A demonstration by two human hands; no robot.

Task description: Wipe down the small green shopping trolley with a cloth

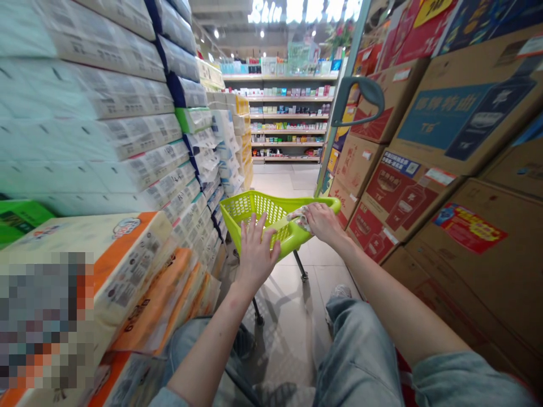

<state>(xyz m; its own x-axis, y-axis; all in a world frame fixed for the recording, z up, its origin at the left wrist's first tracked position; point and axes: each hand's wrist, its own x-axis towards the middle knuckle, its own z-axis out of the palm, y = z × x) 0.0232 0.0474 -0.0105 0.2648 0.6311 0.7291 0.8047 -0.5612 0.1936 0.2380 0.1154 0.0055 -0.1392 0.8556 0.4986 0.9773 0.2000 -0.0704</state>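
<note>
A lime-green plastic shopping cart (265,200) with a perforated basket stands in front of me on thin dark legs with casters. My right hand (321,219) is closed on a crumpled pale cloth (302,216), pressed against the cart's rim near its right end. Over the near side of the basket, my left hand (257,249) has its fingers spread and holds nothing. Whether its fingertips touch the rim I cannot tell.
Wrapped tissue packs (139,124) are stacked high on the left, with orange-and-cream packs (131,265) close by my left arm. Cardboard cartons (462,113) line the right, beside a ladder-like frame with a grey handle (360,102). Stocked shelves (292,116) stand beyond the tiled floor (280,175).
</note>
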